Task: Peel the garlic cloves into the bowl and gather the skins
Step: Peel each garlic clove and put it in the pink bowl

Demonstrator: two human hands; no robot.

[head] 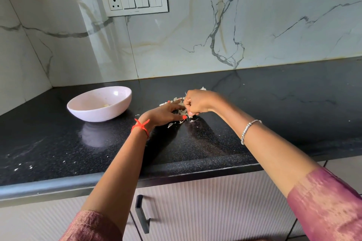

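A pale pink bowl [94,106] stands on the black counter at the left, with a peeled garlic clove [106,105] inside it. To its right lies a loose pile of white garlic skins [183,112]. My left hand [166,112] lies flat beside the pile with straight fingers touching the skins. My right hand [196,102] is curled into a fist over the pile, its fingers closed round some skins. Part of the pile is hidden under both hands.
The black granite counter [215,139] runs to a marble wall at the back and left corner. A switch panel [135,1] is on the wall. Small white flecks [23,167] dot the counter's front left. A cabinet handle [142,215] sits below the counter edge.
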